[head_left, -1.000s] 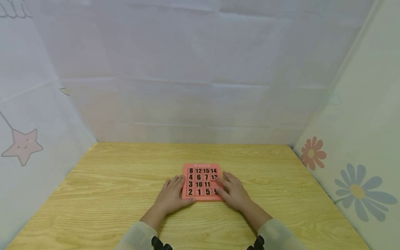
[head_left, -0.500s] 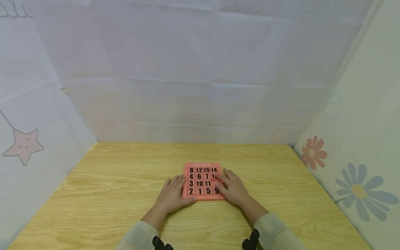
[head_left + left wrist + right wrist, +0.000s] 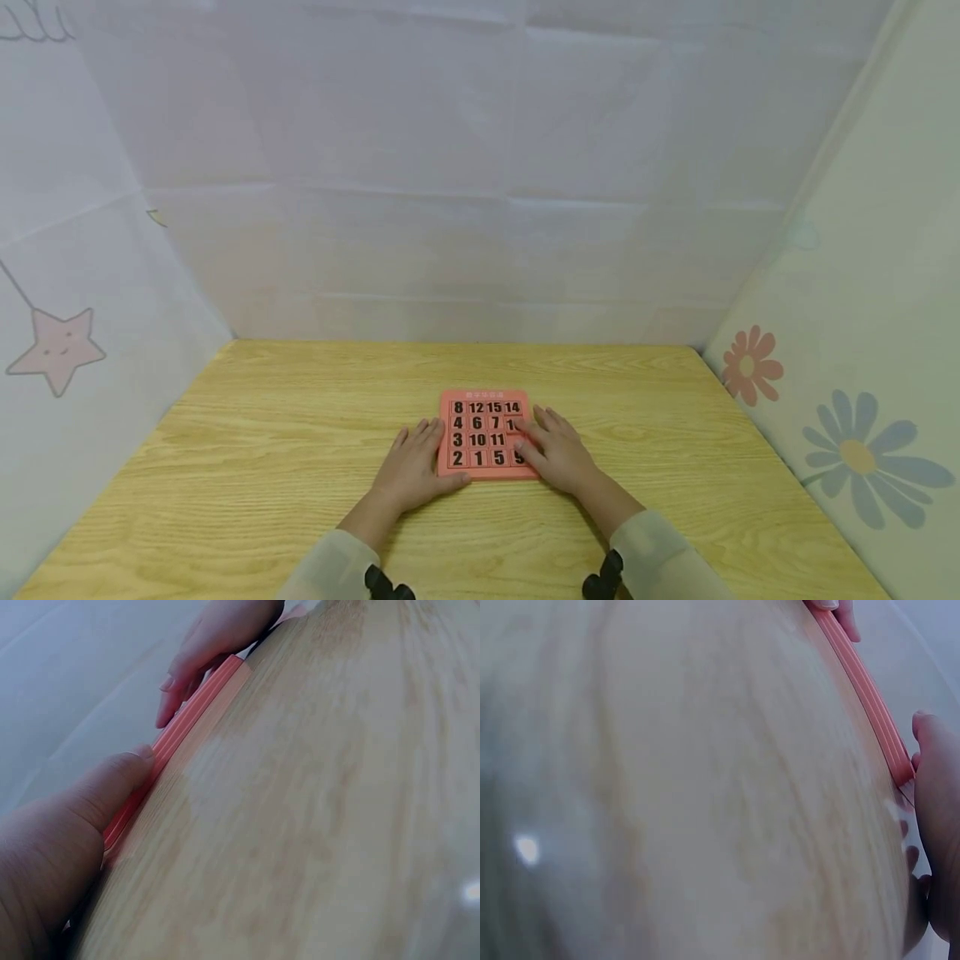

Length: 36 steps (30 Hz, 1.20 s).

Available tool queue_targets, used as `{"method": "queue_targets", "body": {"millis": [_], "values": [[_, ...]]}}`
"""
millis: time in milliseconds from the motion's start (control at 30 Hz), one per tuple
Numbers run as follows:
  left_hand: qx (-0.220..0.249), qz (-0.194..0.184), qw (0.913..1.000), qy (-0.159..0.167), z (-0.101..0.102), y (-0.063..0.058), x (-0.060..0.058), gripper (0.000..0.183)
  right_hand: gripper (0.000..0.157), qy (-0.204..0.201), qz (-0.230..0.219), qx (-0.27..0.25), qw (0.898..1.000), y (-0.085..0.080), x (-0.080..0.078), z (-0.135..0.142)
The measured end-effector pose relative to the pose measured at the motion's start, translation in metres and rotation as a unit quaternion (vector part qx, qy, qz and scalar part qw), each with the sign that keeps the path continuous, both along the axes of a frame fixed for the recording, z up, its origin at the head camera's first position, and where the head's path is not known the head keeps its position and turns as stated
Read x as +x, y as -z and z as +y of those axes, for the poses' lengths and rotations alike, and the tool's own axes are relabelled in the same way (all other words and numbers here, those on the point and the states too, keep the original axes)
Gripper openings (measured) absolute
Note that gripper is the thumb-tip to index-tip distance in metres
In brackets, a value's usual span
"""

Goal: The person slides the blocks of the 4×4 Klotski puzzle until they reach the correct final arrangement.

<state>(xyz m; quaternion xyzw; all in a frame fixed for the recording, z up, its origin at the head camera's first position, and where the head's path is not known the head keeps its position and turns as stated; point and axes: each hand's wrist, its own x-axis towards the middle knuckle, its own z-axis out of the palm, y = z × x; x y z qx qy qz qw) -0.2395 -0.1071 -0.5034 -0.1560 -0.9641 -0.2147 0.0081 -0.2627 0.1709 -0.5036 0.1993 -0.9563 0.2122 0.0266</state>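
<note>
A pink number slide puzzle (image 3: 487, 475) lies flat on the wooden table, its black-numbered tiles set in rows. The gap in the grid is at the right end of the third row. My left hand (image 3: 408, 468) holds the puzzle's left side, with its thumb (image 3: 124, 776) along the front edge. At the right side is my right hand (image 3: 558, 454). Its index fingertip touches the tile (image 3: 512, 425) at the end of the second row and partly hides its number. The right thumb overlaps the tile marked 9, and the remaining fingers extend past the puzzle's right edge.
The yellow wood-grain table (image 3: 300, 400) reaches back to a pale cloth wall (image 3: 480, 167). Cloth walls also stand at both sides, the right one printed with flowers (image 3: 857, 457) and the left with a star (image 3: 56, 350). Dark devices (image 3: 603, 575) sit at both wrists.
My right hand has shifted slightly, its index finger now covering more of the tile beside the 7 and its thumb a little farther back. The left hand stays in place.
</note>
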Motion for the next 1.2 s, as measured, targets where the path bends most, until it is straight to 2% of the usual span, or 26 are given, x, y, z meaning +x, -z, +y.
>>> {"method": "queue_targets", "body": {"millis": [200,567,1200], "values": [[-0.002,0.001,1.0,0.001,0.0,0.001,0.0,0.107,0.052,0.002,-0.004,-0.007,1.0,-0.003,0.007,0.0],[0.005,0.002,1.0,0.0,0.0,0.006,-0.001,0.108,0.052,-0.007,0.004,0.0,1.0,0.001,0.015,0.005],[-0.001,0.006,1.0,-0.002,0.001,0.004,-0.001,0.108,0.05,-0.014,0.017,-0.005,1.0,-0.001,0.022,0.006]]}}
